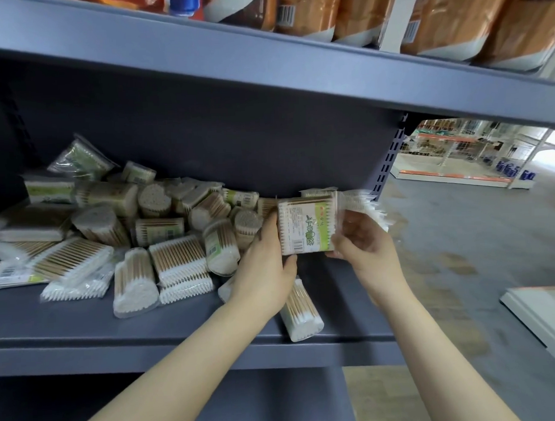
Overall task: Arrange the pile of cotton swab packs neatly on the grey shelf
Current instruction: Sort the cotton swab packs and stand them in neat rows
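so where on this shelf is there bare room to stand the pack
Bare grey shelf lies at the right end, under the held pack, out to the slotted upright. The front-left strip is also free. The pile crowds left and centre.

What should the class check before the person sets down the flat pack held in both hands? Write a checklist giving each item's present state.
1. Flat clear-wrapped cotton swab pack with green label held by both hands: ok.
2. Left hand grips its left edge: ok.
3. Right hand grips its right side: ok.
4. Bare spot on the grey metal shelf below the pack: ok.
5. Loose pile of swab packs arranged: not ok.
6. Cylindrical swab pack near the shelf's front edge, secure: cannot tell.
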The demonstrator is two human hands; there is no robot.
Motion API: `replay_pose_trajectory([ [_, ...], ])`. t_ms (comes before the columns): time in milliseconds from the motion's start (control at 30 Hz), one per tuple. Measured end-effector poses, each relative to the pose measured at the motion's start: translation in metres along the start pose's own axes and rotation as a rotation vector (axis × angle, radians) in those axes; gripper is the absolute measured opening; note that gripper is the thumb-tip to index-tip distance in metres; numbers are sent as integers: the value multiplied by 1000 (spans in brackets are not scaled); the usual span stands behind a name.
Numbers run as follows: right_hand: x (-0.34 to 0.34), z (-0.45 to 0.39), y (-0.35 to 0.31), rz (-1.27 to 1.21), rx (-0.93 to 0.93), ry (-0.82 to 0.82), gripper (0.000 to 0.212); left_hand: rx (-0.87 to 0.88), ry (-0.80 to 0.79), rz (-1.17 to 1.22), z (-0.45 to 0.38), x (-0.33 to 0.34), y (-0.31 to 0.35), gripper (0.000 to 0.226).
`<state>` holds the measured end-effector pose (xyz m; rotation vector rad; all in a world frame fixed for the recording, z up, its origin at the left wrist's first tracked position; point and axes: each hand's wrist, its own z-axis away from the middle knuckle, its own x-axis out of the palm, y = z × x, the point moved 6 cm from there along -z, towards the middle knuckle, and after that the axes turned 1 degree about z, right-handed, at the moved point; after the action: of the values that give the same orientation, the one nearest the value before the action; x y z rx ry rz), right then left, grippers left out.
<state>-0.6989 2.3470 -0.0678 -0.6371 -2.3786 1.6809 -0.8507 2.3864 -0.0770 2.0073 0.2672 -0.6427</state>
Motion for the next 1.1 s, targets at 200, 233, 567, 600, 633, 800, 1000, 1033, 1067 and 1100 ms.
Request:
replay_pose_trajectory([
  [200, -3, -6, -5, 79, -30, 10, 27, -13, -95, 163, 1, 4, -5, 96],
  [233, -4, -8, -6, 100, -27, 20, 25, -14, -98, 166, 1, 5, -6, 89],
  [567, -6, -26, -17, 341, -63, 30, 24, -114, -53, -75, -2, 4, -12, 42],
  [600, -6, -27, -18, 343, -64, 33, 26, -111, -65, -106, -2, 4, -11, 36],
  [633, -6, -27, -18, 345, -64, 37, 28, -103, -78, -131, -2, 5, -10, 31],
  [800, -4, -28, -19, 348, -57, 48, 31, -84, -95, -159, -4, 9, -8, 25],
  [1000, -8, -25, -16, 340, -53, 65, 31, -65, -79, -104, -9, 8, -6, 24],
  [1033, -9, -24, -15, 338, -50, 69, 30, -59, -74, -106, -10, 7, -4, 23],
  [1067, -10, -24, -14, 335, -49, 76, 29, -53, -71, -110, -10, 7, -3, 23],
  [1100, -11, -24, -13, 335, -48, 83, 28, -45, -70, -113, -11, 7, -2, 22],
])
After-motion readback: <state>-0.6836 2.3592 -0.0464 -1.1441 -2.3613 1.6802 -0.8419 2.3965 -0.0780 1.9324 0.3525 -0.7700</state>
